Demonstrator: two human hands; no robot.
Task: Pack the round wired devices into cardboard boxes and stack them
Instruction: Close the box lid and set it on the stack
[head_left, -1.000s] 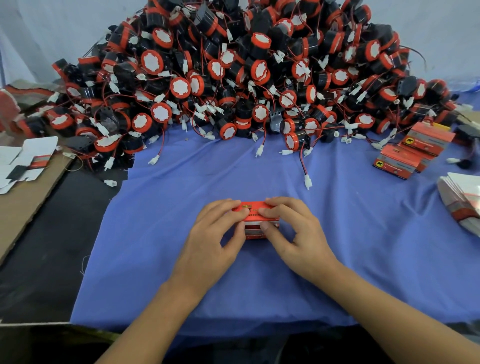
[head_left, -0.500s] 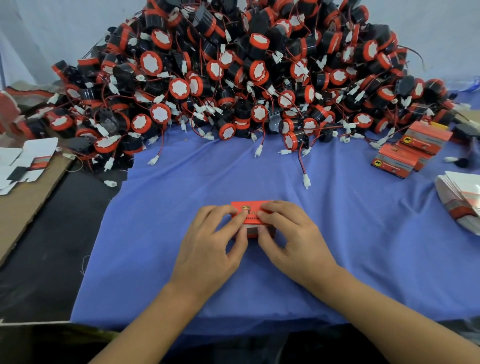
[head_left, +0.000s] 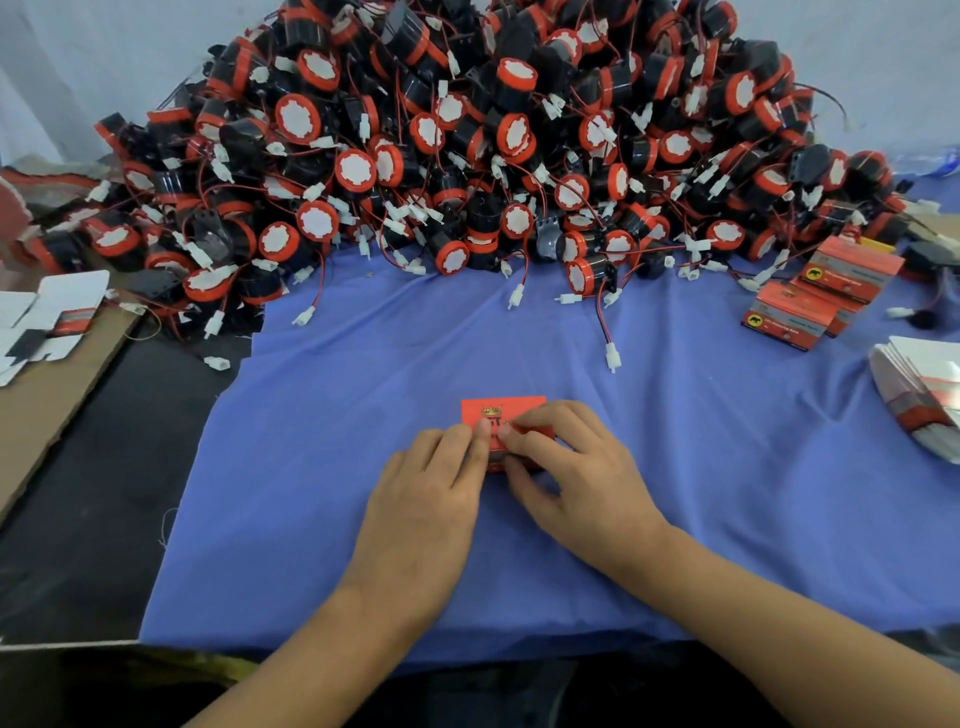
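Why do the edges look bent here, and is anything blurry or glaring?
Head view: the wide-angle lens bows the cloth's edges and stretches the forearms; light is soft and even, no glare or hard shadows; the pile is sharp, the right hand on the box slightly soft; print on the packed boxes is unreadable.

Cloth (head_left: 519, 353): blue woven fabric, matt, lightly creased. On the cloth, cardboard box (head_left: 501, 413): red printed card, smooth. At the cloth's far edge, round devices (head_left: 467, 156): black and red plastic, slight gloss, matt white faces; plugs (head_left: 613, 357), white plastic. Left of the cloth, cardboard sheet (head_left: 41, 405): brown, matt.
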